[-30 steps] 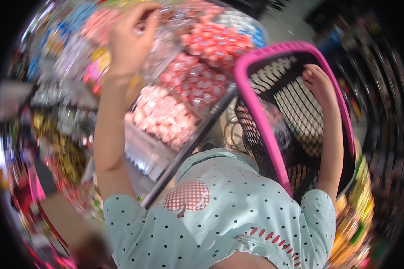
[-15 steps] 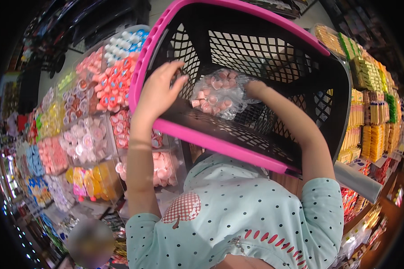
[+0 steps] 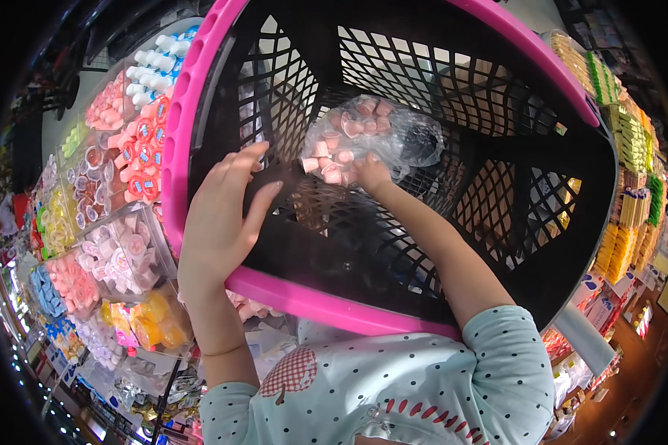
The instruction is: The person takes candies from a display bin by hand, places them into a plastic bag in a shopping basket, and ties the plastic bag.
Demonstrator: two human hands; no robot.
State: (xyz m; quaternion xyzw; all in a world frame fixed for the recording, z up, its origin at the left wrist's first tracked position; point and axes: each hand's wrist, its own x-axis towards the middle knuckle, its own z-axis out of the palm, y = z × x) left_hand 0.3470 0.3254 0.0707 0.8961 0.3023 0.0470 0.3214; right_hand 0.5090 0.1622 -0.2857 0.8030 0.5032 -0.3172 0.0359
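Observation:
A clear plastic bag (image 3: 421,141) lies on the bottom of a black shopping basket (image 3: 412,297) with a pink rim. Small pale pink cups (image 3: 332,172), probably jelly cups, are bunched in one part of the bag; the rest of it is crumpled and loose. My right hand (image 3: 371,172) reaches down inside the basket, its curled fingers closed at the near side of the bag, beside the cups. Its fingertips are partly hidden. My left hand (image 3: 226,200) hangs over the basket's near left corner, fingers stretched and thumb apart, holding nothing.
To the left, clear bins hold red-lidded cups (image 3: 142,159), pink cups (image 3: 119,252) and white-and-blue bottles (image 3: 156,70). Stacked yellow packages (image 3: 622,237) line the right side. A pale roll (image 3: 583,340) sticks out at the basket's lower right.
My right hand has moved left along the bag, from its loose end to the cups. My left hand is lower and further left. The basket appears larger and nearer in view.

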